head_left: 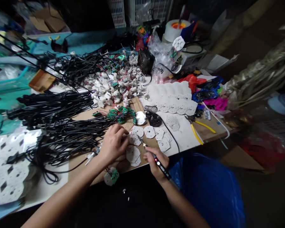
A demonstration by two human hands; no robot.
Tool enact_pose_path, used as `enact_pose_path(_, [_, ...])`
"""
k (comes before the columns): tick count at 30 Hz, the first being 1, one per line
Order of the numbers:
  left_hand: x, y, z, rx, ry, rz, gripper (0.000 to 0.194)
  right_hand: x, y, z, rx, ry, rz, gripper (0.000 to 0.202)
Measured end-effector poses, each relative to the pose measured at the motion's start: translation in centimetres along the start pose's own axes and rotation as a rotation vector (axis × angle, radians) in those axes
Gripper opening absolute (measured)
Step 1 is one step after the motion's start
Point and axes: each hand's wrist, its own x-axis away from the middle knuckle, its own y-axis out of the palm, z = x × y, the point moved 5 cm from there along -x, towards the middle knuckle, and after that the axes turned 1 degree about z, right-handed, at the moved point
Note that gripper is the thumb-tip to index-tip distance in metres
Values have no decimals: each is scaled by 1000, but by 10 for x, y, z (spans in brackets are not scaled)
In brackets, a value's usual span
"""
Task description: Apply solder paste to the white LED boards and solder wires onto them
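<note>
My right hand [158,161] grips a soldering iron [161,167] with a lit red light. Its tip touches or hovers just over a white circuit board [135,139]; I cannot tell which. My left hand [115,141] is closed in a pinch at that board's left edge, where a thin red wire shows; what the fingertips hold is hidden. More white boards [149,131] lie around it, some overlapping. Green circuit boards [120,114] with red wires sit beyond my left hand. One white board with a green one attached [111,176] hangs at the table's front edge.
Bundled black cables [83,136] cover the left side. A heap of white parts [116,85] stands behind. Yellow-handled pliers [199,128] lie right, near the coiled iron stand [152,110]. White board sheets [171,98] and a fan [146,61] are farther back. A blue bag [211,190] stands below right.
</note>
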Motion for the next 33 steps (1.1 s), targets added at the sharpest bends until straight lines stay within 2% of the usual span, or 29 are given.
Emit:
enact_pose_path(4, [10, -11, -2, 60, 55, -2, 20, 0, -1, 3, -34, 35, 4, 21])
enact_pose_path(9, [10, 1, 0, 87, 143, -71, 21, -1, -1, 4, -51, 51, 12, 20])
enact_pose_path(15, [-5, 15, 3, -64, 93, -112, 21, -3, -2, 4, -56, 90, 13, 18])
enact_pose_path(21, [-7, 14, 1, -98, 27, -22, 19, -6, -1, -1, -71, 89, 11, 20])
enact_pose_path(33, [-11, 20, -1, -196, 11, -74, 24, -9, 11, 0, -53, 57, -64, 20])
